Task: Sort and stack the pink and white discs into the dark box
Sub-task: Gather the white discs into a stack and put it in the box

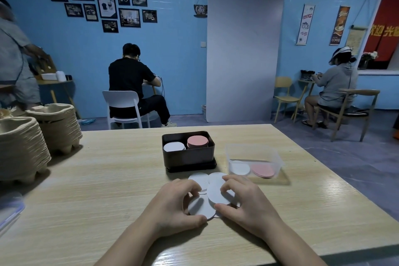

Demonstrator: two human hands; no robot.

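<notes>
Several loose white discs [212,192] lie overlapping on the wooden table [108,179], just in front of the dark box [188,155]. Inside the box a white stack [174,147] sits on the left and a taller pink stack [197,141] on the right. My left hand [174,207] curls over the left side of the loose discs, fingertips on them. My right hand [246,203] pinches the right side of the pile between thumb and fingers. A clear plastic tub [254,153] to the right holds white discs [239,168] and pink discs [263,170].
Two tall stacks of pulp egg trays [28,144] stand at the table's left edge. A clear lidded container [9,211] pokes in at the near left. Beyond the table, people sit on chairs at other tables against a blue wall.
</notes>
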